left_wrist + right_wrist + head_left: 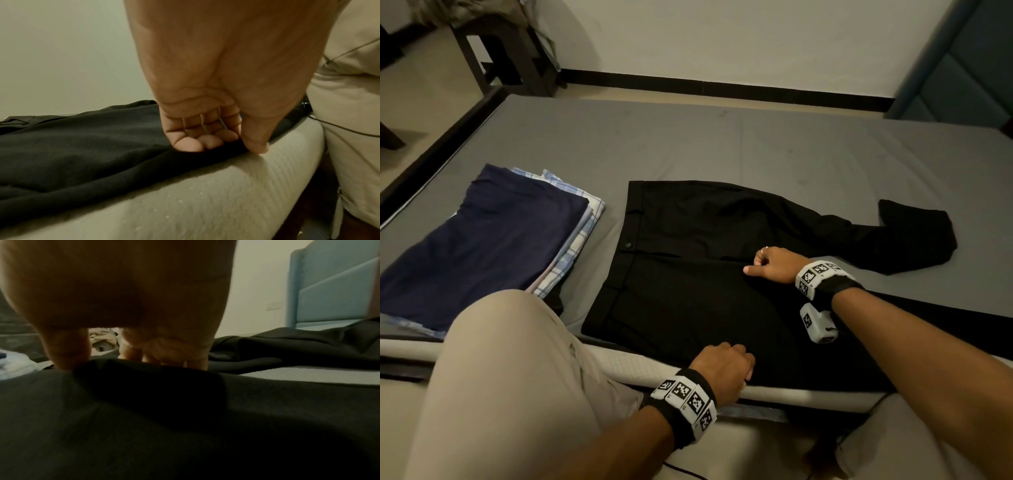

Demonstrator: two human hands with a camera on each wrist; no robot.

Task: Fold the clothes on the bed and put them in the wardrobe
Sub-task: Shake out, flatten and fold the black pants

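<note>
Head view is showing black trousers (688, 274) lying flat on the grey mattress (756, 144), waistband toward a stack of folded clothes (493, 236), navy on top of checked shirts; the left hand (722, 370) is pinching the smooth dark cloth at the quilted mattress edge, fingers curled together; the right hand (774, 263) is gripping a fold mid-trouser, fingers clamped; one leg is bending away rightward.
</note>
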